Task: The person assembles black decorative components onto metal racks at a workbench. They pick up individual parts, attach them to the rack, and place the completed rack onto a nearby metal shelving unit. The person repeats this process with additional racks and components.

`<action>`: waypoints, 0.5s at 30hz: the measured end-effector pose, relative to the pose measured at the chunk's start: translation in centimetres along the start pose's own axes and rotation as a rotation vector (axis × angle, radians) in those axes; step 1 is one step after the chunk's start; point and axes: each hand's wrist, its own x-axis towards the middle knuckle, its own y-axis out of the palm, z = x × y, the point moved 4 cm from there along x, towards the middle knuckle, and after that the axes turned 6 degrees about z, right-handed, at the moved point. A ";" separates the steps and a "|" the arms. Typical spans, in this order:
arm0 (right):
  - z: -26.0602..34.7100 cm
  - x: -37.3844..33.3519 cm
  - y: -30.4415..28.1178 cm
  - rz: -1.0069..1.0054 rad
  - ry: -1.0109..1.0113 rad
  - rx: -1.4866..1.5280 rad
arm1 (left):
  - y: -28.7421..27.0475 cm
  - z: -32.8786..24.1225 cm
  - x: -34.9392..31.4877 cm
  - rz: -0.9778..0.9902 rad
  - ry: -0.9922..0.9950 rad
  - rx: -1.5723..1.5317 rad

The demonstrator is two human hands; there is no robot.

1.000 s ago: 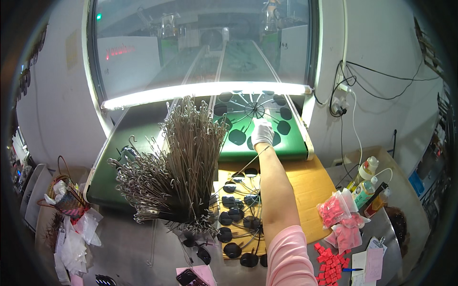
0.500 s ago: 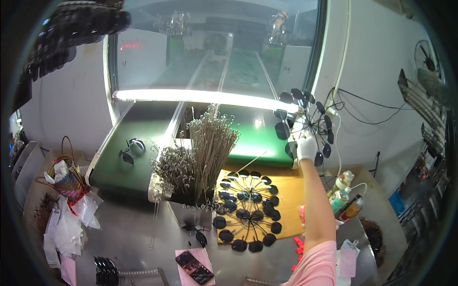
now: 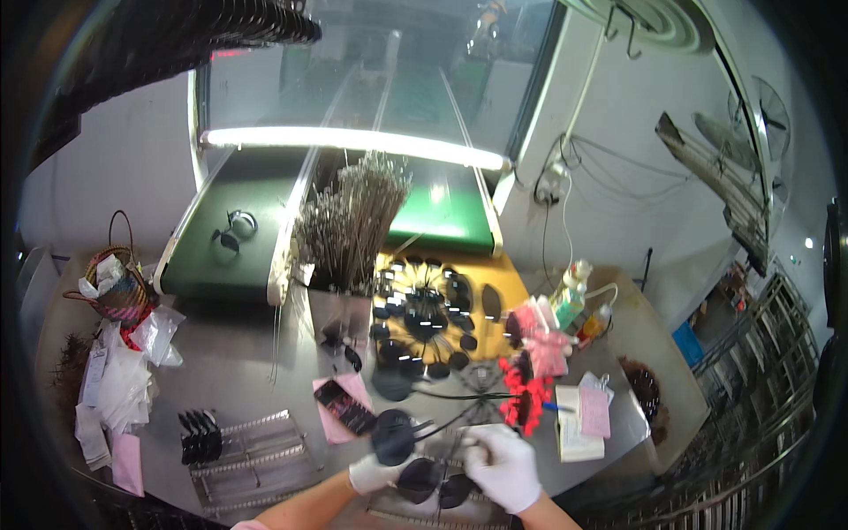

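Spoked lens wheel (image 3: 481, 406) in the right hand (image 3: 503, 468), above the counter's near edge

The metal counter (image 3: 238, 362) is largest; a dark green belt (image 3: 194, 261) and a brighter green belt (image 3: 450, 208) reach its far edge. A yellow board (image 3: 499, 274) with piled wheels (image 3: 424, 320) lies toward that edge, right of a bundle of hooked wires (image 3: 349, 225).

The held wheel's centre lies just beyond the right hand, toward the far edge and slightly left; the left hand (image 3: 378, 473) is farther from it. Being round, the wheel shows no clear long axis; its clearest spokes point to the counter's left edge, others to the near edge (motion blur softens the rest).

The right hand's fingers curl closed on the wheel's near side. The left hand sits partly behind a dark lens (image 3: 393, 437); whether it grips, I cannot tell. Smallest, red pieces (image 3: 541, 389) lie right of the wheel's centre.
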 end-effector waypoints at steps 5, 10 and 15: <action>4.9 -3.7 6.3 0.293 0.111 0.279 | 0.7 -6.4 -3.2 -0.156 0.234 -0.463; 4.4 -2.2 4.5 0.187 -0.109 0.101 | 1.2 -11.0 -4.8 -0.230 0.415 -0.436; 4.5 -2.2 6.5 0.174 -0.255 0.152 | 1.7 -10.8 -5.5 -0.067 0.205 -0.405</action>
